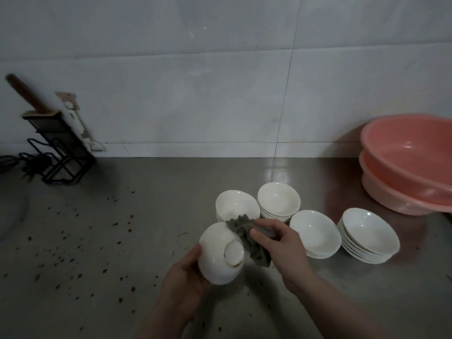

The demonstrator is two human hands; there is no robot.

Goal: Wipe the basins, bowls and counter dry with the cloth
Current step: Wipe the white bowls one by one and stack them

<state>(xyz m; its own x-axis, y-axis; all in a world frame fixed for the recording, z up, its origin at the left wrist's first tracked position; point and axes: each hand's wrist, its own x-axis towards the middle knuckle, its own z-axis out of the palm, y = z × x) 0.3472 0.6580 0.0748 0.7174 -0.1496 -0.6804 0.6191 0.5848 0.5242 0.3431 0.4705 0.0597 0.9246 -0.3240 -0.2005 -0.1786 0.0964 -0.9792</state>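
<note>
Left hand (182, 277) grips 1 upturned bowl (217, 255); right hand (281, 243) pinches the cloth (247, 238) — better turn the bowl, wiping foot and sides.

A white bowl (215, 255) is held up over the counter (151, 216), tipped so its round foot faces us. A grey, crumpled cloth (247, 238) is pressed against its side, just by the foot. Behind it, four piles of white bowls (315, 232) sit close together on the grey metal counter, all right way up. Two pink basins (406, 162) sit one inside the other at the far right, by the wall. The counter is shiny near the bowls and has many small dark spots on its left part.
</note>
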